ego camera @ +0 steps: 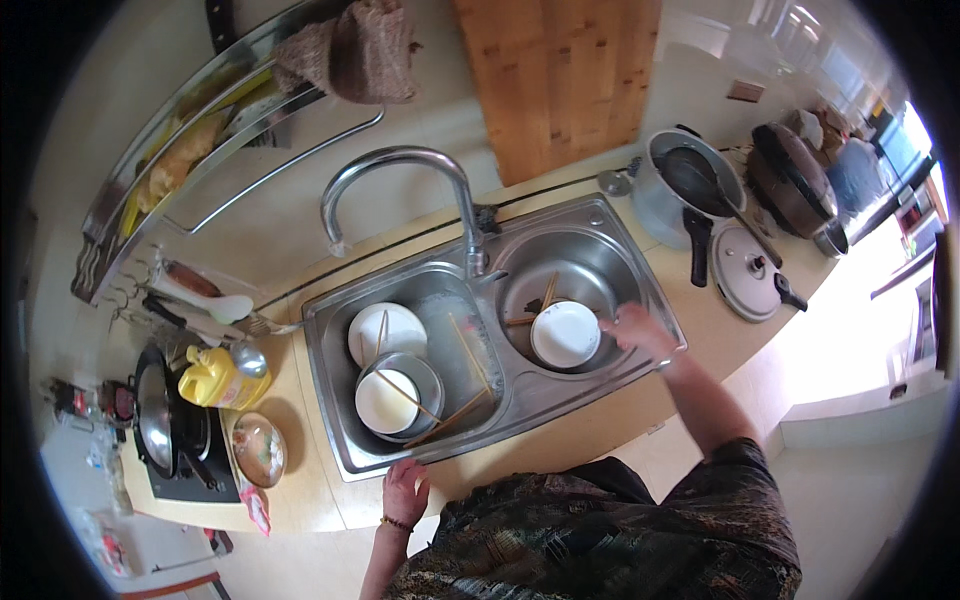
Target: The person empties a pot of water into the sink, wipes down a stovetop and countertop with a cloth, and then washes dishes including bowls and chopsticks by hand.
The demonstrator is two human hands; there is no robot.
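Observation:
My right hand (634,328) is at the right edge of a white bowl (566,334) in the round right basin (577,251); whether its fingers grip the rim is unclear. Wooden chopsticks (550,289) lie in that basin behind the bowl. My left hand (406,491) rests at the counter's front edge, below the left basin, holding nothing visible. In the left basin (330,352), a white plate (367,326) lies behind a metal bowl (431,382) with a white bowl (384,409) inside it. Several chopsticks lie across these dishes and in the cloudy water.
A chrome faucet (397,154) arches behind the sink. At right stand a pressure cooker pot (652,202) with a ladle and its lid (742,281). At left are a yellow jug (217,379), a patterned bowl (259,448) and a wok (154,420). A wooden cutting board (562,82) leans behind.

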